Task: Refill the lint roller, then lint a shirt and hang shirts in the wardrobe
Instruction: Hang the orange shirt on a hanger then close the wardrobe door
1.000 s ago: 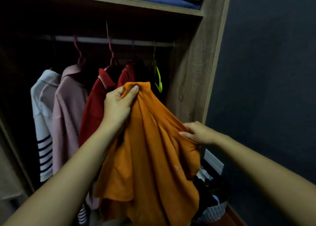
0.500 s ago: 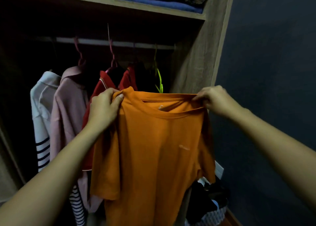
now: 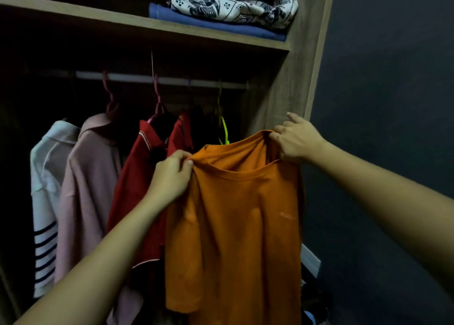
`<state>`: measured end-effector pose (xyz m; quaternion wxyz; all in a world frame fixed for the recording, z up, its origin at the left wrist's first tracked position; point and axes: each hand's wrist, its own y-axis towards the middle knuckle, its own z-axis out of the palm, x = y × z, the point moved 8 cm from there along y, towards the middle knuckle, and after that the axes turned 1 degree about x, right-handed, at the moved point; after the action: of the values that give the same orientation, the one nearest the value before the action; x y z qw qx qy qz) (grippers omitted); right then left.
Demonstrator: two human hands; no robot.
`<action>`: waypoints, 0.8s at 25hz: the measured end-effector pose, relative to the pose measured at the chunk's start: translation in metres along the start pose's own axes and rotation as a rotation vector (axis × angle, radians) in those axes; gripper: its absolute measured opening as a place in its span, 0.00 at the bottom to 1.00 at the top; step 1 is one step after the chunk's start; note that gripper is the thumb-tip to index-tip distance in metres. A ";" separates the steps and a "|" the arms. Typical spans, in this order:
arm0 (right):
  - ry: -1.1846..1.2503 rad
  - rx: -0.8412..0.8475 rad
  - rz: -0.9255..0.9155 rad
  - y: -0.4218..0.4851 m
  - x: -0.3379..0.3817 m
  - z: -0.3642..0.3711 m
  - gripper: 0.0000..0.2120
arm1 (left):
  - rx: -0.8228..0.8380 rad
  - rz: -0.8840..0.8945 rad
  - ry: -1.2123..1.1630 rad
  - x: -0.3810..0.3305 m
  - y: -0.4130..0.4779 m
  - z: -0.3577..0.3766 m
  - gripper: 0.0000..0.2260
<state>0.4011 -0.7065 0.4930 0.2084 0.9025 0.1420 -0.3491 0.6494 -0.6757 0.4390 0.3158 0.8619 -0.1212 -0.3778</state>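
1. The wardrobe (image 3: pixel 290 83) is open, wood-grained, with a shelf (image 3: pixel 137 22) across the top and a pale rail (image 3: pixel 172 80) beneath it; a dark wall is to its right
2. The orange shirt (image 3: pixel 235 226) hangs in front of the wardrobe's right half, held up at both shoulders; it is a plain short-sleeved tee with a round neck and a small pale mark on the chest, its long axis vertical, collar up and hem down out of view, the front facing the camera
3. On the rail, left to right, hang a white shirt with dark stripes (image 3: pixel 46 201), a dusty pink shirt (image 3: pixel 86 189) and a red shirt (image 3: pixel 140 189), each on a hanger
4. Folded cloth lies on the shelf: a patterned piece (image 3: pixel 233 8) on top of a blue piece (image 3: pixel 211 24)
5. The left hand (image 3: pixel 172 177) is closed, pinching the shirt's left shoulder seam by the collar
6. The right hand (image 3: pixel 297 140) grips the other shoulder between thumb and fingers, its index finger sticking out loose
7. A yellow-green hanger (image 3: pixel 224 130) hangs just behind the collar
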 end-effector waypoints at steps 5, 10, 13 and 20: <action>-0.172 0.072 -0.059 0.011 -0.005 0.022 0.27 | 0.077 0.016 -0.005 -0.010 0.021 0.035 0.18; -0.161 0.019 -0.077 0.012 -0.007 0.026 0.26 | 0.085 0.082 -0.027 -0.036 0.064 0.068 0.20; -0.142 -0.014 -0.063 0.013 -0.007 0.028 0.26 | 0.124 -0.085 -0.114 -0.029 0.099 0.098 0.26; -0.133 -0.075 -0.047 0.017 -0.007 0.028 0.38 | 0.125 -0.361 -0.292 -0.024 0.132 0.144 0.25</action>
<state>0.3868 -0.7352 0.4843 0.2430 0.8652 0.1621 -0.4077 0.5326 -0.8320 0.4629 0.1683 0.8236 -0.0326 -0.5406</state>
